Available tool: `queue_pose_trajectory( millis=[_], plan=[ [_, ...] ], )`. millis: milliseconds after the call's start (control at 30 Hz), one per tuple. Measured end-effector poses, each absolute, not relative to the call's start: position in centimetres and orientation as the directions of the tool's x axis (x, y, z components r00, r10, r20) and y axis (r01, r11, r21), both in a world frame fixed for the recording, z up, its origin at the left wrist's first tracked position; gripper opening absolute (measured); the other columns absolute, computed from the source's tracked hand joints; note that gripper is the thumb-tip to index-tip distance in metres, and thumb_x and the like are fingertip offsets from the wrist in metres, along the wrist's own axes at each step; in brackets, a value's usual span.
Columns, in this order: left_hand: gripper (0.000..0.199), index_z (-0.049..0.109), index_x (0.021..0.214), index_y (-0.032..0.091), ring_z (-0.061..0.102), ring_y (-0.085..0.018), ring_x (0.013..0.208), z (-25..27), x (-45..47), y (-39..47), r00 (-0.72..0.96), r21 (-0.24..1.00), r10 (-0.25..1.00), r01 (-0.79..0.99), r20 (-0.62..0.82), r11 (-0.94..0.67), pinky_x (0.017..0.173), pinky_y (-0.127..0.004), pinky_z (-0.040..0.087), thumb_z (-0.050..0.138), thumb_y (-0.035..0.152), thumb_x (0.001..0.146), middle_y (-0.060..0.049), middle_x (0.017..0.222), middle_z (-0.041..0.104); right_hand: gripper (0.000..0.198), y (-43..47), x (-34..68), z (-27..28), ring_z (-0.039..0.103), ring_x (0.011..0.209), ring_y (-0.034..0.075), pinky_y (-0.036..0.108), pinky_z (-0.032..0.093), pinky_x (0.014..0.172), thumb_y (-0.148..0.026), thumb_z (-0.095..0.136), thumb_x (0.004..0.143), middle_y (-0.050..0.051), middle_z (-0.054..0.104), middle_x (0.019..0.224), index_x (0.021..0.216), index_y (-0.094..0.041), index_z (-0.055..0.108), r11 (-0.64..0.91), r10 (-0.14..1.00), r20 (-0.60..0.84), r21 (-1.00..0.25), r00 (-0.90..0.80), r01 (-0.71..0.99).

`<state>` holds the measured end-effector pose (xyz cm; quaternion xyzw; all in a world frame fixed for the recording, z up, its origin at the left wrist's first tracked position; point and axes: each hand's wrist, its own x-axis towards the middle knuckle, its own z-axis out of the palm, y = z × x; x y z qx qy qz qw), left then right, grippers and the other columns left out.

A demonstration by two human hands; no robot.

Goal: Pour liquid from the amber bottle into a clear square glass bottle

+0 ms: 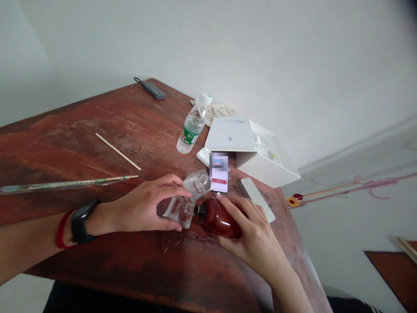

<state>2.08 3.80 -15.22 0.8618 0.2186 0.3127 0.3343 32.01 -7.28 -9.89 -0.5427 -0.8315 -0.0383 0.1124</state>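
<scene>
My left hand, with a black band on the wrist, is wrapped round a clear square bottle that leans with its neck to the right. In my right hand lies a reddish-brown bottle, tipped on its side. Its dark open mouth is right at the clear bottle's neck; whether the two touch I cannot tell. Just behind them is a second clear square container, close to my left fingertips. Clear wet streaks show on the tabletop in front of the bottles.
Behind my hands are a lit phone, a labelled water bottle and a white box. A flat silver object lies right. Leftward are a thin wooden stick, wrapped chopsticks and a grey device.
</scene>
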Motion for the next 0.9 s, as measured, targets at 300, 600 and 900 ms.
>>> queue_pose_trajectory(
  millis=[300,600,900],
  plan=[
    [0.063,0.069,0.136,0.03,0.069,-0.024,0.12,-15.31,1.95,3.85,0.714,0.705,0.577,0.166,0.396,-0.69,0.106,-0.034,0.058,0.098,0.037,0.08,-0.004,0.136,0.063,0.075,-7.43,31.86,-9.71,0.067,0.124,0.036,0.055,0.054,0.1,-0.02,0.071,0.089,0.013,0.067,0.14,0.16,-0.028,0.048,0.397,0.9,0.219,-0.058,-0.376,0.916],
    [0.062,0.07,0.135,0.031,0.069,-0.024,0.12,-15.28,2.02,3.77,0.714,0.698,0.578,0.176,0.395,-0.694,0.105,-0.034,0.058,0.097,0.038,0.081,-0.003,0.135,0.063,0.076,-7.52,31.8,-9.71,0.068,0.12,0.036,0.055,0.054,0.098,-0.018,0.069,0.088,0.013,0.068,0.138,0.159,-0.029,0.048,0.395,0.9,0.22,-0.048,-0.376,0.917],
    [0.063,0.068,0.136,0.031,0.069,-0.024,0.119,-15.29,2.09,3.9,0.718,0.68,0.568,0.181,0.402,-0.71,0.102,-0.032,0.058,0.097,0.038,0.08,-0.003,0.134,0.063,0.076,-7.61,31.91,-9.88,0.068,0.12,0.037,0.055,0.055,0.096,-0.018,0.07,0.086,0.013,0.068,0.14,0.159,-0.029,0.049,0.4,0.898,0.218,-0.035,-0.383,0.916]
  ],
)
